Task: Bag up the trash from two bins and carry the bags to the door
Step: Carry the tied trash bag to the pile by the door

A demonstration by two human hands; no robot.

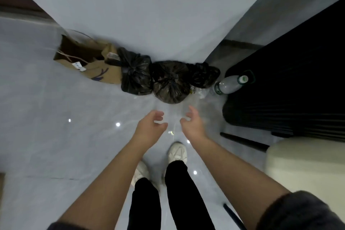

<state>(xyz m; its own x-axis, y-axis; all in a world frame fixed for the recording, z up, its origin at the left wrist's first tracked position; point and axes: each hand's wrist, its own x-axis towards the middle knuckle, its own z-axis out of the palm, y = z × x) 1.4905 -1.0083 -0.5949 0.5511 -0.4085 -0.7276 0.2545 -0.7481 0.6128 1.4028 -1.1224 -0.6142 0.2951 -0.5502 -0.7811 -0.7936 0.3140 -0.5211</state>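
Note:
Three tied black trash bags stand in a row on the grey floor against the wall: a left bag, a middle bag and a smaller right bag. My left hand and my right hand hover side by side just below the middle bag, apart from it. The fingers of both hands are loosely curled and hold nothing.
A brown paper bag lies left of the black bags. A clear plastic bottle with a green-edged cap lies right of them, beside a dark ribbed cabinet. A cream cushion sits at the right. My white shoes stand below my hands.

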